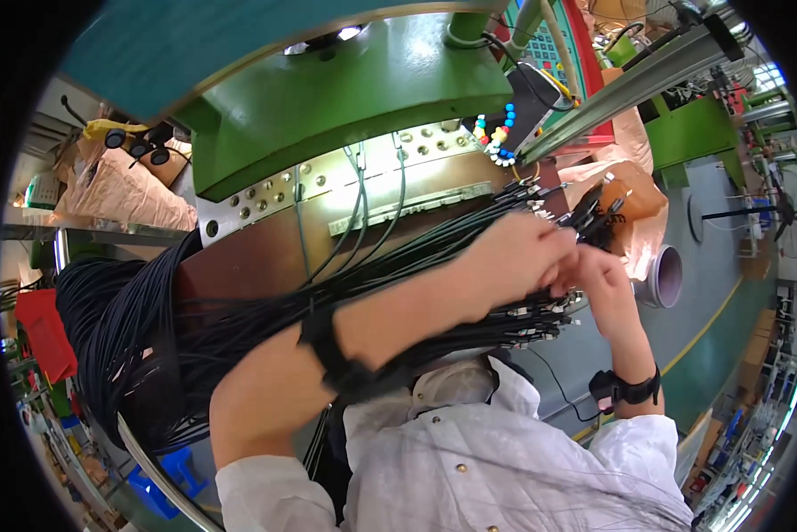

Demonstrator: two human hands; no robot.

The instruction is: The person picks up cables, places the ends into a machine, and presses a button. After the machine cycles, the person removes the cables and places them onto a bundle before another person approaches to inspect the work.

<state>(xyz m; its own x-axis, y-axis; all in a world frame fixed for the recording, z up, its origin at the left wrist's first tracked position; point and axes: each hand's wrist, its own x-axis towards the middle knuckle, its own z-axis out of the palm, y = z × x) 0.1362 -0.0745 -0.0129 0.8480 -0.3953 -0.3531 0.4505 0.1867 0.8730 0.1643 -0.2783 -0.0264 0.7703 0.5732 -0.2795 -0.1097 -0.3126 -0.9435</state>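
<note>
My left hand [518,254] reaches across to the right, over a thick bundle of black cables [119,328]. Its fingers are closed and meet those of my right hand [601,269], which is also curled shut in a pinch. Both are slightly blurred, and whatever lies between the fingertips is hidden. Below the hands, many cable ends with small metal plugs [527,326] stick out to the right. More light-tipped cable ends [533,191] lie just above my left hand. The bundle runs left along a brown worktop [230,270] and hangs down in loops.
A green machine block [345,97] overhangs the worktop, above a metal strip [407,210] crossed by a few single cables. An open brown paper bag [642,208] stands beyond my right hand, near a grey round tube [666,277]. A metal rail [629,89] slants at upper right.
</note>
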